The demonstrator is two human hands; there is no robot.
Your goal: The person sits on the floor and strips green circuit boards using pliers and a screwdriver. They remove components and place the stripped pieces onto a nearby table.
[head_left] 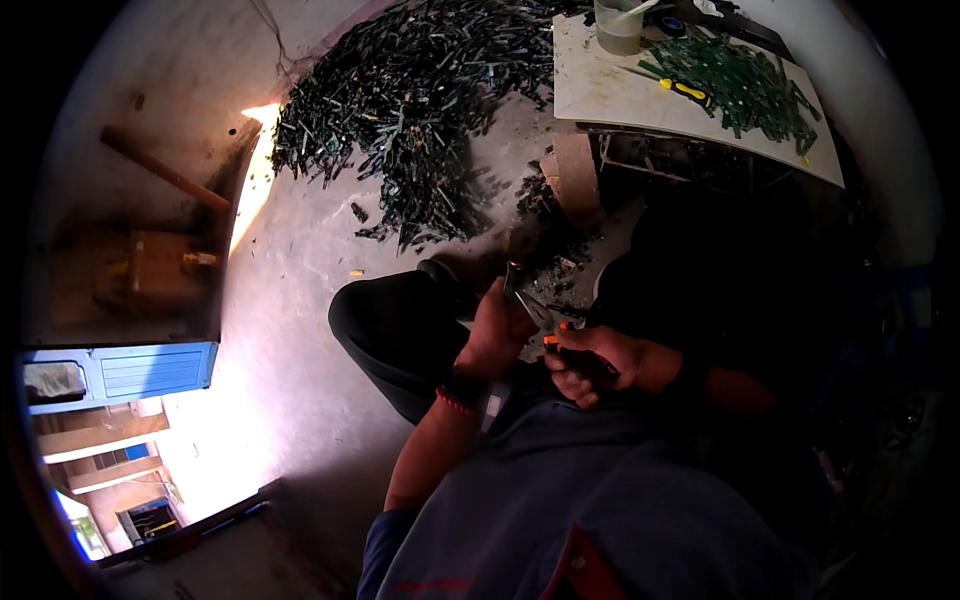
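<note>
My right hand (600,358) is closed round the orange-and-black handles of a pair of pliers (536,310), whose metal jaws point up and left toward my other hand. My left hand (493,330) pinches a small dark strip (512,277) right at the jaws' tips. Whether the jaws grip the strip cannot be made out in the shade. Both hands are close together above my lap, next to my bent left knee (385,320).
A big heap of dark strips (420,110) covers the floor ahead. On a low pale table (590,90) at the far right lie green strips (735,85), a yellow-and-black screwdriver (688,93) and a clear cup of liquid (620,35). Dark scraps (565,265) litter the floor beyond my hands.
</note>
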